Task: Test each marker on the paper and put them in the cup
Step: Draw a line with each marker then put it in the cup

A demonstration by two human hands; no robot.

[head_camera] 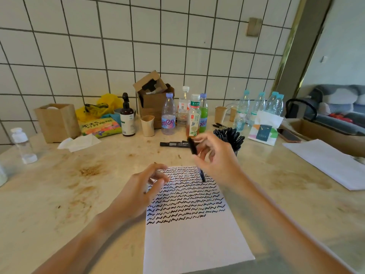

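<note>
A white sheet of paper (193, 240) lies in front of me, its upper half filled with rows of black squiggles. My right hand (216, 157) holds a black marker (192, 146) tilted, its lower end hovering over the top rows of the paper. My left hand (142, 188) rests at the paper's left edge with fingers curled and nothing visible in them. A cup (230, 136) packed with several black markers stands just behind my right hand. One more black marker (173, 143) lies flat on the table behind the paper.
Several drink bottles (168, 115), a brown pump bottle (127, 117), paper cups (147, 125), a cardboard box (153, 95) and a paper bag (57, 121) line the back by the tiled wall. White sheets (325, 161) lie at the right, a clear bottle (21, 145) at far left.
</note>
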